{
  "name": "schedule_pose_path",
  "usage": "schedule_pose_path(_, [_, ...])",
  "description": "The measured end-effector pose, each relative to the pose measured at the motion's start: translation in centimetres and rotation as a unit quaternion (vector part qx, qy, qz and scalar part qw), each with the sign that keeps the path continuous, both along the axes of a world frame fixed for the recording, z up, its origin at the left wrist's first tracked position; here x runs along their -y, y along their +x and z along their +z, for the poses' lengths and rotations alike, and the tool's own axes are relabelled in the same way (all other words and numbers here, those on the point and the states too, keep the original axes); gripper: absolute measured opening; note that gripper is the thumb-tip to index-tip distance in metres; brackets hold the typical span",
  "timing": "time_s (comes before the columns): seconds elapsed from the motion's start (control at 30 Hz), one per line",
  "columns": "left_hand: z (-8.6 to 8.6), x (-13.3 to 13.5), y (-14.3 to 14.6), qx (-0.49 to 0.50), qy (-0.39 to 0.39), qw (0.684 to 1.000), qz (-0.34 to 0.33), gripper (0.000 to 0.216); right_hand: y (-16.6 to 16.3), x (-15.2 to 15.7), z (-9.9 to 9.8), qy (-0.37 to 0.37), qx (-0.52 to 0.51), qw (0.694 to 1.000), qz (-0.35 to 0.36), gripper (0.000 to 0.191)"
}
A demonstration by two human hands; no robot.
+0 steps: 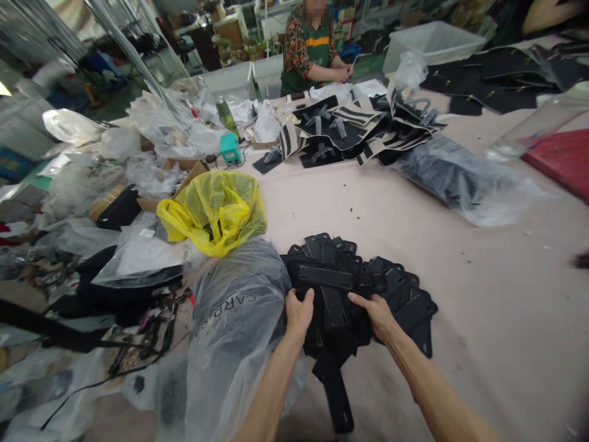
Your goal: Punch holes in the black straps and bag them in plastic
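A heap of flat black strips (405, 294) with rounded, slotted ends lies on the table in front of me. One black strip (326, 277) lies crosswise above the heap, between my hands. My left hand (300, 312) is closed at its left end, thumb on the near side. At its right end my right hand (381, 314) is also closed, thumb pointing inward, its other fingers partly hidden among the black pieces. Whether more than one piece is in the grip I cannot tell. A single long strip (337, 393) sticks out of the heap toward me.
A filled clear plastic bag (239, 307) with printed letters touches the heap's left side. Behind it sits a yellow plastic bag (221, 209). Farther back lie black panels (340, 132) and a plastic-wrapped bundle (460, 178). A person (313, 55) works across the pale table (497, 294).
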State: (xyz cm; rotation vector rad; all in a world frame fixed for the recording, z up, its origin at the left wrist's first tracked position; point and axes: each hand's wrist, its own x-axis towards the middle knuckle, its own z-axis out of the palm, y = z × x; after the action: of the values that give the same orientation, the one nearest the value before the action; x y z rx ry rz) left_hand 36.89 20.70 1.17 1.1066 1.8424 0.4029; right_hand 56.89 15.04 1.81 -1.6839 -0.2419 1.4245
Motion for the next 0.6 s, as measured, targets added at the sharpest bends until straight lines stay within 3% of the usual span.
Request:
schedule_pose_path(0.13, [0.6,-0.4,0.4,-0.004,-0.005,1.0,0.027,0.073,1.6,-2.8,-0.3,0.028,-0.028,0.999,-0.014,0.056])
schedule_pose_path(0.3, [1.3,-1.8,1.2,-0.046,-0.051,0.996,0.053,0.085,1.3,-5.3,-0.9,-0.007,0.037,0.998,-0.05,0.058])
schedule_pose_path(0.4, [1.6,-1.8,2.0,-0.026,-0.071,0.996,0.048,0.079,0.6,-4.1,-0.7,-0.013,0.059,0.997,-0.05,0.052])
schedule_pose_path(0.5, [1.7,-0.5,2.9,0.037,-0.07,0.997,-0.012,0.07,1.2,-1.6,-0.1,-0.015,0.07,0.997,-0.034,0.048])
schedule_pose_path(0.6, [1.4,0.7,3.1,0.015,-0.073,0.997,-0.023,0.068,2.7,-0.1,0.0,-0.03,0.085,0.996,-0.025,0.043])
